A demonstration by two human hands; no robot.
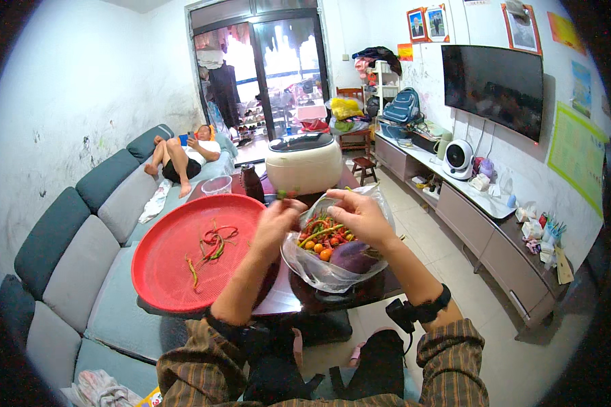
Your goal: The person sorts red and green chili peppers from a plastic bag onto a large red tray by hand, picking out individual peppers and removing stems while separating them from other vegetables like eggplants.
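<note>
My left hand (280,220) is closed between the tray and the bag, with a small green and reddish chili pepper (285,195), blurred, at its fingertips. My right hand (358,216) is over the bag's far side, fingers bent in a pinch; what they hold is hidden. Below it sits a clear plastic bag (305,270), its mouth spread, holding red and green chili peppers (324,229), small orange tomatoes (325,254) and a purple eggplant (352,258). Left of my hands lies a round red mesh tray (163,261) with several red and green chilies (215,244) on it.
Beyond the bag, a cream rice cooker (304,169) stands on the dark table (299,298), beside a dark bottle (252,182) and a clear plastic tub (217,185). A person (183,156) reclines on the sofa (115,271). A low cabinet (482,234) runs along the right.
</note>
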